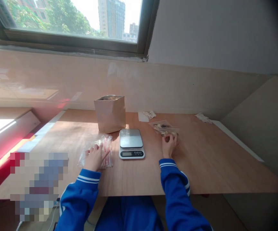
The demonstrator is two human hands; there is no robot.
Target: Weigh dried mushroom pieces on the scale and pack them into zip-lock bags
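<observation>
My left hand (94, 157) lies flat with fingers stretched out on a pile of clear zip bags with red strips (106, 148), left of a small digital kitchen scale (131, 142). My right hand (169, 143) is to the right of the scale, fingers curled in a pinch on the near edge of a filled clear bag (163, 127) that rests on the wooden table (208, 160). An open brown paper bag (110, 113) stands upright behind the scale. Both arms wear blue sleeves with white stripes.
A white slip with a small packet (147, 115) lies behind the scale at the back of the table. Another crumpled white piece (203, 118) sits at the far right corner. A tiled wall and a window rise behind. A blurred patch covers the table's near left.
</observation>
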